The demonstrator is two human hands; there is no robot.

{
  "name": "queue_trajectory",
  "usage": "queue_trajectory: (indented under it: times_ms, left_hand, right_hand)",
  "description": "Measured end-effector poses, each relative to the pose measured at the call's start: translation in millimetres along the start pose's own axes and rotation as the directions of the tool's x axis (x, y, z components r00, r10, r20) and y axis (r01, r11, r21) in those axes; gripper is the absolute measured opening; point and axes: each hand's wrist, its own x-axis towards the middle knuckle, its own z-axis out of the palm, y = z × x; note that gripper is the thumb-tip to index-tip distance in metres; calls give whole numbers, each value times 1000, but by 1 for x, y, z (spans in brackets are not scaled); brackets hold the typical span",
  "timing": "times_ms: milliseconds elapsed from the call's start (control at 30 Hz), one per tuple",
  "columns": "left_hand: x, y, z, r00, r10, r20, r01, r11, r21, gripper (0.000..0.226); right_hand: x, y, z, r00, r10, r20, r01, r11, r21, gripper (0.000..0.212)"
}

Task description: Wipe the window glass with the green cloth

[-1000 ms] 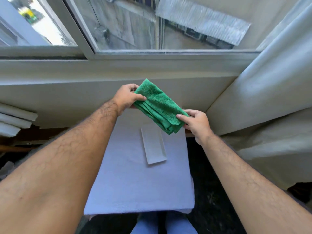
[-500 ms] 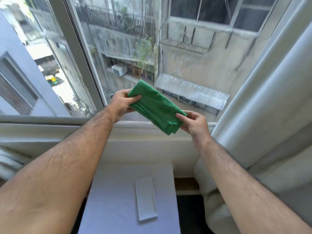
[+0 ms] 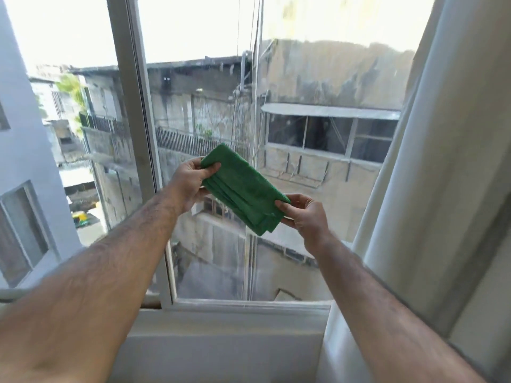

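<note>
A folded green cloth (image 3: 243,193) is held up in front of the window glass (image 3: 318,78), slanting from upper left to lower right. My left hand (image 3: 188,185) pinches its upper left end. My right hand (image 3: 305,214) grips its lower right end, thumb on top. The cloth is in the air a little short of the pane, not pressed on it. The glass fills the frame from the white upright bar to the curtain and shows buildings outside.
A white window frame upright (image 3: 135,134) stands left of the hands, with a second pane (image 3: 55,106) beyond it. The bottom frame rail and sill (image 3: 235,308) run below. A white curtain (image 3: 442,175) hangs close on the right.
My view has tilted up from the table to the window. Both hands have lifted the folded cloth from table height up to the middle of the pane, grip unchanged.
</note>
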Motion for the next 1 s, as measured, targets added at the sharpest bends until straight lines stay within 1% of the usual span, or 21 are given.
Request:
queue_trajectory:
  times_ms: [67, 233, 333, 400, 433, 467, 500, 533, 567, 600, 633, 667, 700, 733, 767, 800, 833, 900, 933, 1000]
  left_hand:
    - [3, 23, 5, 999, 42, 1, -42, 999, -28, 12]
    - [22, 77, 11, 980, 191, -56, -186, 979, 78, 24]
    - [36, 108, 10, 947, 309, -90, -284, 934, 218, 27]
    - [46, 131, 12, 909, 409, -83, -359, 868, 343, 25]
    - [51, 142, 13, 885, 461, -68, -394, 819, 416, 22]
    - [57, 153, 14, 862, 505, -54, -420, 768, 483, 19]
    - [63, 165, 14, 841, 539, -35, -438, 719, 539, 19]
    - [69, 175, 14, 830, 557, -12, -444, 676, 588, 22]
    - [75, 183, 14, 830, 558, 21, -444, 637, 631, 24]
    - [80, 190, 14, 835, 546, 64, -439, 590, 678, 26]
    - [84, 194, 14, 842, 528, 108, -430, 536, 726, 27]
    - [88, 196, 15, 841, 522, 140, -424, 476, 770, 28]
    - [94, 197, 16, 829, 538, 152, -421, 422, 803, 30]
    - [99, 197, 16, 804, 575, 152, -423, 374, 825, 31]
    - [103, 195, 18, 768, 623, 149, -432, 332, 839, 33]
    - [107, 193, 18, 727, 671, 145, -442, 297, 846, 34]
    - [113, 189, 19, 688, 711, 143, -449, 262, 854, 34]
    - [124, 181, 19, 623, 769, 142, -420, 175, 891, 33]
    - [129, 176, 20, 578, 806, 131, -368, 114, 923, 32]
    - [137, 166, 23, 447, 885, 129, -189, -47, 981, 28]
  right_hand:
    - [6, -18, 8, 999, -32, 11, 32, 999, -22, 33]
    - [23, -65, 31, 993, -96, 62, 101, 990, -95, 18]
    - [38, -89, 44, 988, -110, 109, 126, 978, -164, 15]
    - [51, -101, 53, 976, -170, 135, 206, 923, -326, 16]
    - [58, -106, 57, 963, -232, 139, 270, 857, -439, 17]
    - [65, -111, 58, 937, -317, 147, 344, 766, -543, 19]
    - [72, -117, 58, 899, -409, 155, 409, 662, -628, 20]
    - [80, -124, 55, 842, -517, 156, 467, 551, -692, 18]
    - [87, -131, 49, 758, -634, 154, 513, 433, -741, 15]
    - [97, -138, 39, 638, -754, 158, 539, 289, -791, 12]
    - [108, -143, 26, 499, -846, 189, 518, 117, -848, 12]
    - [121, -147, 13, 379, -894, 239, 450, -48, -892, 15]
    - [133, -150, -1, 295, -909, 296, 372, -176, -912, 18]
    - [145, -153, -14, 250, -908, 335, 320, -249, -914, 21]
    - [154, -156, -26, 224, -910, 350, 302, -277, -912, 24]
    - [163, -160, -36, 209, -917, 339, 300, -270, -915, 28]
    - [171, -163, -46, 209, -925, 317, 295, -250, -922, 33]
    - [185, -168, -62, 257, -931, 260, 271, -189, -944, 45]
    - [190, -170, -69, 284, -931, 229, 261, -155, -953, 50]
    - [198, -172, -80, 317, -933, 169, 246, -91, -965, 55]
